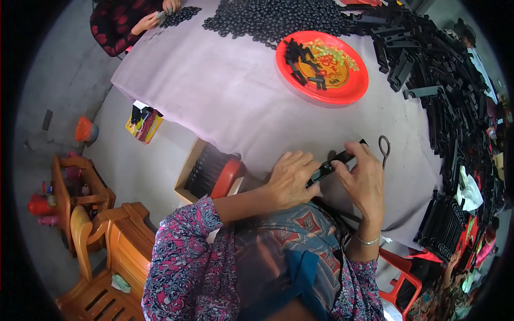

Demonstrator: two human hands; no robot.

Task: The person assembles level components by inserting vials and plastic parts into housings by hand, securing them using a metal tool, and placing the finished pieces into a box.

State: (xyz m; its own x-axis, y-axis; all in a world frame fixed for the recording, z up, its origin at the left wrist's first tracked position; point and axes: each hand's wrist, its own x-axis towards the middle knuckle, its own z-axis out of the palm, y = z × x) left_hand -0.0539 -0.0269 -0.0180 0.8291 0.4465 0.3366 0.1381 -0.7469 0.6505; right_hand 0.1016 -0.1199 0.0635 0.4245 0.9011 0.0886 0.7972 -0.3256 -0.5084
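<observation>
Over the pale mauve fabric tablecloth (214, 91), a slender black, seemingly plastic strip (324, 170), held by the left hand (292, 177) and pinched by the right hand (365, 181) between thumb and fingers, could be cracked if unevenly twisted or dropped if either grip is loosened.

Soft, fairly even light falls on my left hand (293, 177) and my right hand (363, 179), though I cannot tell its source; the counter (209, 93) beyond them looks pale and bright, turning greyer between my hands; small glints sit on the black part (324, 172) I hold; a dull sheen marks the dark pieces (425, 92) beyond my right hand; left of my left hand, the wooden chair (131, 238) bends toward the blackened fisheye rim; far right, details smear softly.
</observation>
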